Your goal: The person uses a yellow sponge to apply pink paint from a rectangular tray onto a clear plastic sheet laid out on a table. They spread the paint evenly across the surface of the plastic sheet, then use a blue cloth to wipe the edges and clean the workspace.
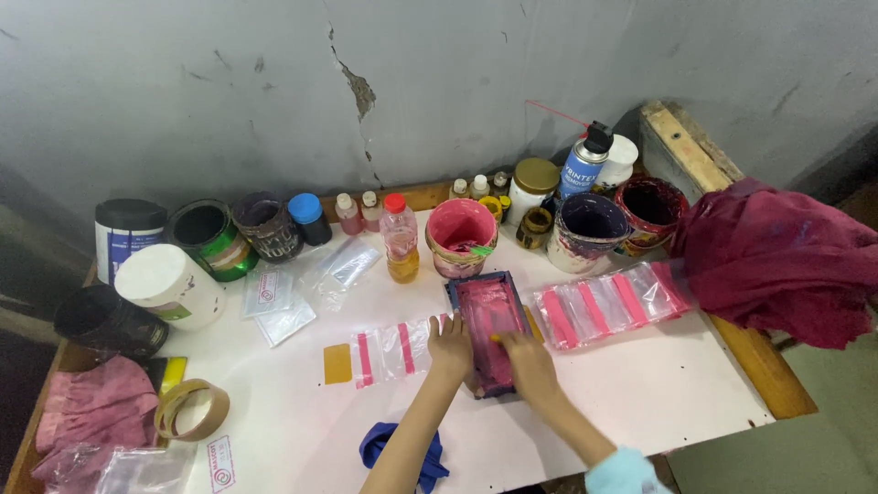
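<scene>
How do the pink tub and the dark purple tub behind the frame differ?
The pink tub is coated pink inside; the purple tub is dark purple inside. The pink tub sits just behind the framed screen that both hands press; the purple tub stands further right, beside the spray can. Both stand upright and open.

1. Small frame: dark blue edge, pink ink inside.
2. Plastic bags: clear, pink stripes.
3. Far tub: pink.
4. Right cloth: maroon.
5. Table: white.

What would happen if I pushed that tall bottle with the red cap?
The bottle is tall and narrow, so it would probably tip rather than slide. It looks only part full of yellow liquid, so likely light. Once down, its round body might roll toward the pink tub.
</scene>
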